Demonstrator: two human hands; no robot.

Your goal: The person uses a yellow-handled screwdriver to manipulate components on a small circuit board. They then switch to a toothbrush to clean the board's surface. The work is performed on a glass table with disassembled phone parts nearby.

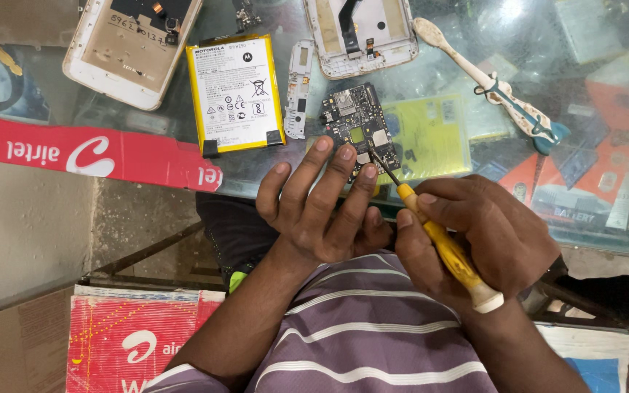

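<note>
While the right hand grips a yellow screwdriver at lower centre, the left hand lays spread fingers on the circuit board, mid-frame on the glass counter; beyond, upper left, lie a yellow-edged battery and a white phone shell.

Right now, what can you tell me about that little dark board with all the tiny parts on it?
The phone circuit board is a small dark board, roughly rectangular with uneven edges, covered in tiny silver and grey chips and metal shields. It lies flat on the glass counter. The fingertips of the left hand press on its near edge, and the thin metal tip of the yellow-handled screwdriver, held in the right hand, touches its lower right part.
</note>
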